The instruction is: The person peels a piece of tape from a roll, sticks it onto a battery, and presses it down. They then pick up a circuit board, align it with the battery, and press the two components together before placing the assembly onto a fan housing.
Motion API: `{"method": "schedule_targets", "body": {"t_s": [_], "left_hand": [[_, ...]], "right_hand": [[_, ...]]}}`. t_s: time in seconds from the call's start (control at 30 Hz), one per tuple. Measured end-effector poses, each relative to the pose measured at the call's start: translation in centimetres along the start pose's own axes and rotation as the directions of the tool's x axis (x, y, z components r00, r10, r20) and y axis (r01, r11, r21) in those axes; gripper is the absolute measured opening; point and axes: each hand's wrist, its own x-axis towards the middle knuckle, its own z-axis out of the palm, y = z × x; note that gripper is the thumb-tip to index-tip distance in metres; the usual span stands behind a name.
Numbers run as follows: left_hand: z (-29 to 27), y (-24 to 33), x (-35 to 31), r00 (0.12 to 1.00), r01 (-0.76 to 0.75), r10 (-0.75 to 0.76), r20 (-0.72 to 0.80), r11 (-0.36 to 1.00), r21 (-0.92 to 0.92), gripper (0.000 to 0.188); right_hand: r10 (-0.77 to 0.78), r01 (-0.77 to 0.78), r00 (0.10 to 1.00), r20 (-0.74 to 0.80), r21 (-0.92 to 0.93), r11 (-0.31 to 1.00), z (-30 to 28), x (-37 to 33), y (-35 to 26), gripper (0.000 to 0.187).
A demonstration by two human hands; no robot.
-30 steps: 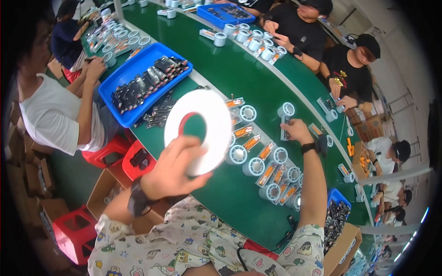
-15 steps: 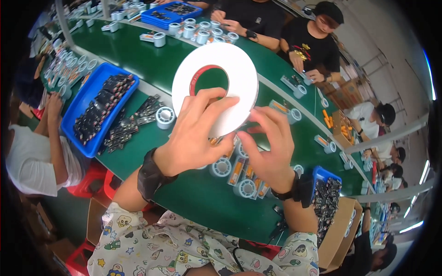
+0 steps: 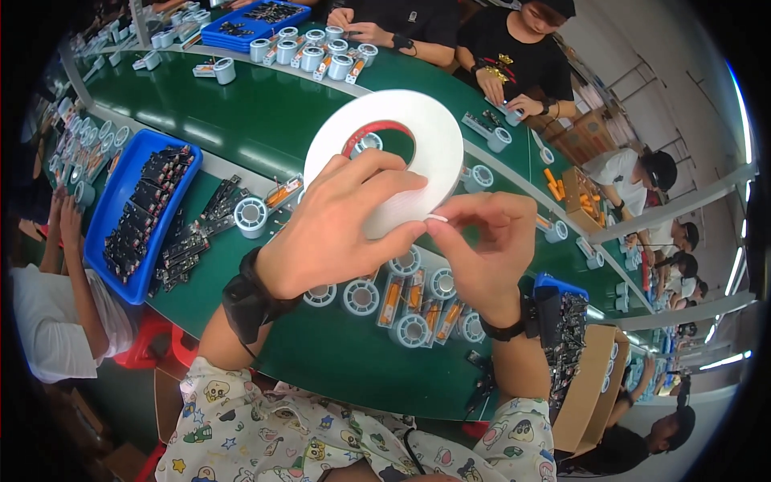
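A large white roll of tape [image 3: 440,132] with a red inner core is held up above the green table. My left hand [image 3: 329,221] grips the roll from its near side, with fingers laid over its face and the thumb toward its lower edge. My right hand [image 3: 490,241] pinches a short white end of tape [image 3: 436,217] between thumb and forefinger, close to my left thumb. Below both hands, several pale blue round housings [image 3: 361,297] lie on the table, with orange cylinders [image 3: 391,301] in clear holders among them.
A blue tray [image 3: 173,233] of black circuit boards stands at the left, with loose boards [image 3: 189,253] beside it. A blue bin [image 3: 562,329] and a cardboard box [image 3: 590,386] are at the right. Co-workers sit across and along the green conveyor [image 3: 193,100].
My right thumb and forefinger have closed on the tape end, which now shows between them. The roll has tilted and shifted slightly right. The whole view has turned a little.
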Motion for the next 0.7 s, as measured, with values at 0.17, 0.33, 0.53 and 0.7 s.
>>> {"method": "schedule_targets", "body": {"t_s": [0.17, 0.33, 0.53, 0.7], "left_hand": [[-0.1, -2.1, 0.1, 0.998, -0.038, 0.053, 0.045, 0.959, -0.279, 0.040], [-2.2, -6.7, 0.4, 0.935, 0.190, -0.226, -0.275, 0.970, -0.153, 0.033], [-4.2, -5.6, 0.6, 0.776, 0.197, -0.465, -0.426, 0.821, -0.537, 0.030], [-4.7, -6.0, 0.3, 0.803, 0.186, -0.429, -0.415, 0.840, -0.509, 0.032]], "right_hand": [[-0.281, 0.367, 0.902, 0.327, -0.243, 0.898, -0.6, 1.3, -0.7, 0.041], [-0.323, 0.318, 0.946, -0.027, -0.124, 0.940, 0.5, 2.1, 0.2, 0.036], [0.556, -0.622, 0.744, -0.372, -0.078, 0.779, -2.8, 7.8, 19.7, 0.032], [0.634, -0.768, 0.619, -0.463, -0.190, 0.611, -2.0, 8.1, 26.3, 0.035]]}}
